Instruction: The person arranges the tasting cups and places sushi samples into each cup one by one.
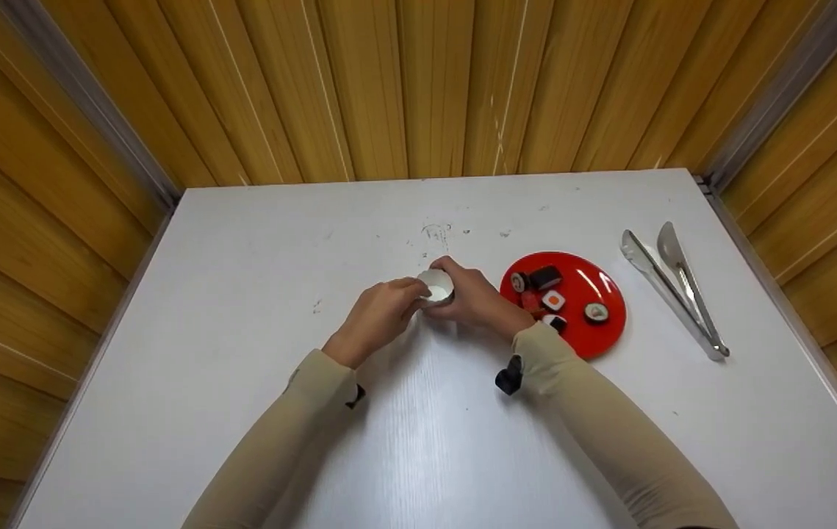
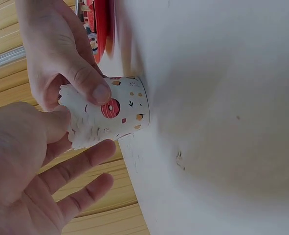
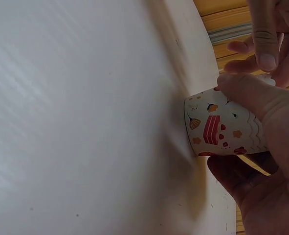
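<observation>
A paper baking cup (image 1: 436, 280) with a scalloped rim stands upright on the white table, held between both hands. Small pictures of cakes and flowers cover its outside, plain in the right wrist view on the cup's wall (image 3: 222, 127). My right hand (image 1: 471, 295) grips the cup from the right, thumb on one side and fingers on the other. At the rim, my left hand (image 1: 381, 312) pinches the edge with thumb and forefinger. Its other fingers are spread beside the cup in the left wrist view. What lies deep inside the cup cannot be made out.
Right of the hands is a red plate (image 1: 598, 338) with several sushi pieces, partly behind my right wrist. Metal tongs (image 1: 683, 294) lie farther right, jaws spread. Wood-panelled walls (image 1: 433, 88) border the table (image 1: 242, 257) at back and sides.
</observation>
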Demonstrator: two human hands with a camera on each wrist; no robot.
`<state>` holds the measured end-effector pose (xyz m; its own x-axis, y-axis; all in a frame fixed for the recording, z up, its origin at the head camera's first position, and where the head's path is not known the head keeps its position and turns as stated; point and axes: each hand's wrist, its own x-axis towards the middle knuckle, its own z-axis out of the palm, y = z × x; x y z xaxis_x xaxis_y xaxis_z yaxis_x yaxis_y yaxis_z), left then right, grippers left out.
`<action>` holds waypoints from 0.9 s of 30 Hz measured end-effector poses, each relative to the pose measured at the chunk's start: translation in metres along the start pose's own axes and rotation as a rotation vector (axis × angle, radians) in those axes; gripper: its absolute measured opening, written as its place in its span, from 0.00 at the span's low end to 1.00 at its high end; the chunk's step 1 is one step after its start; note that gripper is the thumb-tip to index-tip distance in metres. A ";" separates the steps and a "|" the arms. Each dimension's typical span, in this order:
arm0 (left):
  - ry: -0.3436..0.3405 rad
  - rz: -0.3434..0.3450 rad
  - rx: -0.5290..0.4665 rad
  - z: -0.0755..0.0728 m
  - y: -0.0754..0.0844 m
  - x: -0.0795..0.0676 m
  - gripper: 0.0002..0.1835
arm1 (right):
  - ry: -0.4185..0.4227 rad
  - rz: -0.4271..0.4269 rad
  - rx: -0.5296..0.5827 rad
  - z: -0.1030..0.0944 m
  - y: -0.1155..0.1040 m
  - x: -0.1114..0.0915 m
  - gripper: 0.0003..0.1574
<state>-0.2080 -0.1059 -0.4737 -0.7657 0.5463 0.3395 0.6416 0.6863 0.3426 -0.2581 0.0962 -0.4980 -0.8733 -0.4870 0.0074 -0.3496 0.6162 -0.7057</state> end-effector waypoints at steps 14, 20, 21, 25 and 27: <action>0.032 0.037 0.031 0.002 0.000 0.000 0.04 | 0.019 -0.015 0.047 0.003 0.002 -0.005 0.39; 0.029 0.030 0.031 0.002 -0.001 0.001 0.04 | 0.021 -0.009 0.036 0.003 0.002 -0.004 0.38; 0.029 0.031 0.029 0.002 -0.001 0.001 0.04 | 0.021 -0.011 0.033 0.003 0.002 -0.004 0.37; 0.031 0.033 0.020 0.002 -0.001 0.001 0.04 | 0.020 -0.010 0.032 0.004 0.003 -0.004 0.37; 0.032 0.037 0.026 0.002 -0.001 0.001 0.04 | 0.019 -0.009 0.036 0.004 0.003 -0.004 0.37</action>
<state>-0.2094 -0.1053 -0.4752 -0.7396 0.5561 0.3790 0.6674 0.6785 0.3068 -0.2543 0.0972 -0.5029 -0.8765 -0.4807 0.0270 -0.3454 0.5887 -0.7308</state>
